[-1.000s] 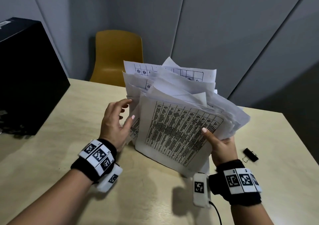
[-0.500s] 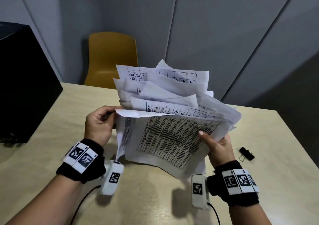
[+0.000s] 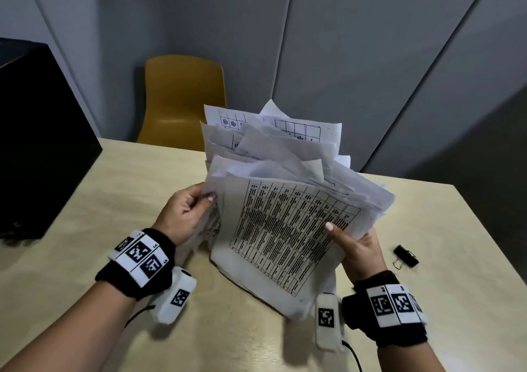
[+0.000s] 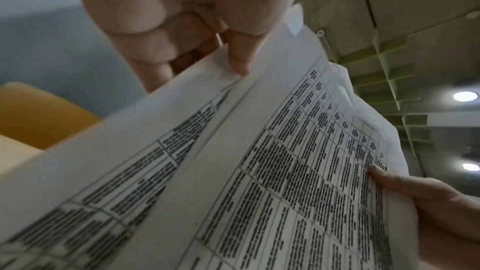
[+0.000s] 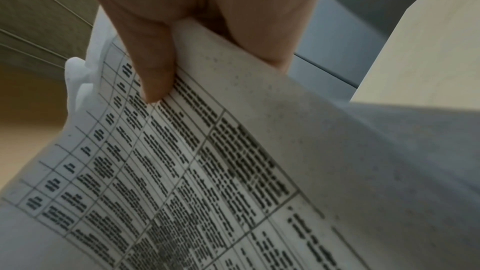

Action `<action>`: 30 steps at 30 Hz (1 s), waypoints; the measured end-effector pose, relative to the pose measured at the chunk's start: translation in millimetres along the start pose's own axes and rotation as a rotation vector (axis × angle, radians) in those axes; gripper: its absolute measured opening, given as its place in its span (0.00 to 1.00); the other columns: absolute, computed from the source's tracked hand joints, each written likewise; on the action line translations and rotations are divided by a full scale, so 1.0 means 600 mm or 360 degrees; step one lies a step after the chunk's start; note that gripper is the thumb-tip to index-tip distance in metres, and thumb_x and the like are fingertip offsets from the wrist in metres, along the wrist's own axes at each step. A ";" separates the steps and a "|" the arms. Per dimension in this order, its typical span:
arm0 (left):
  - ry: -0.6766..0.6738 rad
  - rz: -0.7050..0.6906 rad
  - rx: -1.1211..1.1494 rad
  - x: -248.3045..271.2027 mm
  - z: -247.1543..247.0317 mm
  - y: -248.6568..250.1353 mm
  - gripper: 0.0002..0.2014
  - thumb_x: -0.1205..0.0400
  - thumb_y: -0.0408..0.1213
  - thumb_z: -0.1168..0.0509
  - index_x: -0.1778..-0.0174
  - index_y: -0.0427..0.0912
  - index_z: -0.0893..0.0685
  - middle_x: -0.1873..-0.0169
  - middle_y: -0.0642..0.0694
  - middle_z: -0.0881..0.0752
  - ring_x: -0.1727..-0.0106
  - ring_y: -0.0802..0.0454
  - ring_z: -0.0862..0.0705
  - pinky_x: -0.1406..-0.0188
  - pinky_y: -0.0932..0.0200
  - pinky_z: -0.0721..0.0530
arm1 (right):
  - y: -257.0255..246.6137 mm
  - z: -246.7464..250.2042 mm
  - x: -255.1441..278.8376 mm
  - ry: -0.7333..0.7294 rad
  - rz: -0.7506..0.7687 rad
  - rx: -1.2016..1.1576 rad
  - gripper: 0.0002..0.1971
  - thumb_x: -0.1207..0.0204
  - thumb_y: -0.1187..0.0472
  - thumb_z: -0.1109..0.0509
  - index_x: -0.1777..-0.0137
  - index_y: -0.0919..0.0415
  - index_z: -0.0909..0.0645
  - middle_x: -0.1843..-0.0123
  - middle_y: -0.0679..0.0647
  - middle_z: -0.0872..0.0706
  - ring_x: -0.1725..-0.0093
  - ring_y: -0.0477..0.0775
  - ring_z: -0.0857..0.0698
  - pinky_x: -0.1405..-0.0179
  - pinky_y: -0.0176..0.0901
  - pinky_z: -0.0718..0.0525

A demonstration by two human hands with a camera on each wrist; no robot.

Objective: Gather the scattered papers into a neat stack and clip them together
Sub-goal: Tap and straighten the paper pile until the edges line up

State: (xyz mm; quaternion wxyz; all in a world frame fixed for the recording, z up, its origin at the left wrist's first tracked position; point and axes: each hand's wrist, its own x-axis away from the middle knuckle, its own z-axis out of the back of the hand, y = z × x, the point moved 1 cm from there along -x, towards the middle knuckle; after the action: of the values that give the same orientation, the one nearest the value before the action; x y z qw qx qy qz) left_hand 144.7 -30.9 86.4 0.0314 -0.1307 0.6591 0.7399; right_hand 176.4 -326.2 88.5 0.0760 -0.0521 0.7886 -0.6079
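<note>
A loose, uneven bundle of printed papers stands tilted on its lower edge on the table, sheets fanning out at the top. My left hand pinches the left edge of sheets behind the front table-printed page, thumb on the paper. My right hand grips the bundle's right edge, thumb pressed on the front page. A black binder clip lies on the table to the right of my right hand, apart from it.
The light wooden table runs to a far edge and a right corner. A large black box sits at the left. A yellow chair stands behind the table against grey wall panels.
My left hand went from spread open beside the papers to pinching their left edge. The bundle has been squared a little and the top sheets sit flatter.
</note>
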 end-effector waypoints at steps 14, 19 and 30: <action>0.0154 0.0395 0.0359 0.007 -0.028 -0.012 0.17 0.19 0.28 0.38 0.60 0.56 0.11 0.67 0.63 0.10 0.62 0.68 0.14 0.61 0.71 0.16 | -0.004 -0.007 0.009 0.0026 0.0077 0.0037 0.23 0.55 0.41 0.16 0.59 0.47 0.11 0.59 0.50 0.08 0.56 0.51 0.11 0.51 0.50 0.12; 0.0002 0.0317 0.0103 0.016 -0.008 -0.011 0.58 0.47 0.62 0.21 0.24 0.72 0.49 0.25 0.54 0.29 0.26 0.54 0.28 0.34 0.47 0.21 | -0.006 0.002 0.010 0.0001 0.0043 -0.0094 0.24 0.58 0.42 0.14 0.60 0.48 0.10 0.60 0.52 0.08 0.58 0.52 0.10 0.56 0.46 0.11; -0.0095 0.0171 0.0323 0.017 -0.003 0.013 0.53 0.58 0.50 0.14 0.36 0.37 0.25 0.48 0.48 0.10 0.45 0.55 0.12 0.53 0.61 0.13 | -0.004 0.017 0.019 0.0049 -0.0119 -0.0305 0.31 0.59 0.52 0.11 0.56 0.60 0.18 0.65 0.55 0.11 0.64 0.55 0.12 0.66 0.45 0.11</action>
State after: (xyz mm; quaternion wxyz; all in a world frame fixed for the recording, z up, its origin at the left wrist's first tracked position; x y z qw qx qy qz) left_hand 133.5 -35.1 91.6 0.0243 -0.0690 0.7354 0.6736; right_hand 167.1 -338.5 87.4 0.0357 -0.0792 0.8417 -0.5329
